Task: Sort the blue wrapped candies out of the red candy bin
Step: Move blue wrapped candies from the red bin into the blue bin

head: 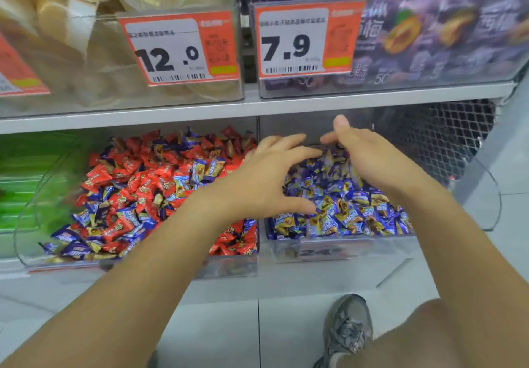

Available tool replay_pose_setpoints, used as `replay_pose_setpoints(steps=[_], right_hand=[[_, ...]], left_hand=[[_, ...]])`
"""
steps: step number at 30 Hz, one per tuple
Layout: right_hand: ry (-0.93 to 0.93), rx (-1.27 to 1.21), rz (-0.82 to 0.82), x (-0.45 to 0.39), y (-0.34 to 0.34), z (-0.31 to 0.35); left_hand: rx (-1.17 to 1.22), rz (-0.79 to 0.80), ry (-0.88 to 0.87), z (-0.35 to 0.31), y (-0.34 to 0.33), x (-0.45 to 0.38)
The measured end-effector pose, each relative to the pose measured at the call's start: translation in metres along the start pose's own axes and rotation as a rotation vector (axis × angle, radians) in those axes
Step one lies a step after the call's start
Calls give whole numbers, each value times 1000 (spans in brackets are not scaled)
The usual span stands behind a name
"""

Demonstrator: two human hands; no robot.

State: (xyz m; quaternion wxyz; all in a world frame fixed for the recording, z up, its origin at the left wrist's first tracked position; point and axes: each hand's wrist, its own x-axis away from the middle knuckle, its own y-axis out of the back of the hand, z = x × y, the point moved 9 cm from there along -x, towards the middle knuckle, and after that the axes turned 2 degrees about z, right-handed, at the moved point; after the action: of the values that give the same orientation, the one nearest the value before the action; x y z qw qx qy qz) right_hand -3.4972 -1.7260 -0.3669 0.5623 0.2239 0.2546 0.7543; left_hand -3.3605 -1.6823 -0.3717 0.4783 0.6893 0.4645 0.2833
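Both my hands are over the clear plastic bin of blue wrapped candies (pixel 337 213). My left hand (pixel 266 176) is spread wide, thumb touching the pile, nothing gripped. My right hand (pixel 369 158) is open and cupped over the back of the heap. Stray blue candies (pixel 197 168) sit in the clear bin of red wrapped candies (pixel 143 184), just left. The grey shelf edge (pixel 257 107) is close above my fingers.

Shop aisle. A grey metal shelf (pixel 286 104) runs across the view. Above it stand clear bins (pixel 177 93) bearing orange price tags (pixel 179 48); right of the shelf's end, a black wire mesh panel (pixel 446 130) closes the bay. Below the shelf, pale floor tiles (pixel 217 333) with thin dark joints spread outward under even, bright light.
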Motion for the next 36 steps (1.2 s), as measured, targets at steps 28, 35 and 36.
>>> replay_pose_setpoints(steps=[28, 35, 36], right_hand=[[229, 595, -123, -32, -52, 56], [-185, 581, 148, -28, -23, -34], [-151, 548, 93, -28, -17, -30]], left_hand=[[-56, -310, 261, 123, 37, 116], [-74, -129, 211, 98, 9, 102], [-80, -111, 220, 99, 7, 102]])
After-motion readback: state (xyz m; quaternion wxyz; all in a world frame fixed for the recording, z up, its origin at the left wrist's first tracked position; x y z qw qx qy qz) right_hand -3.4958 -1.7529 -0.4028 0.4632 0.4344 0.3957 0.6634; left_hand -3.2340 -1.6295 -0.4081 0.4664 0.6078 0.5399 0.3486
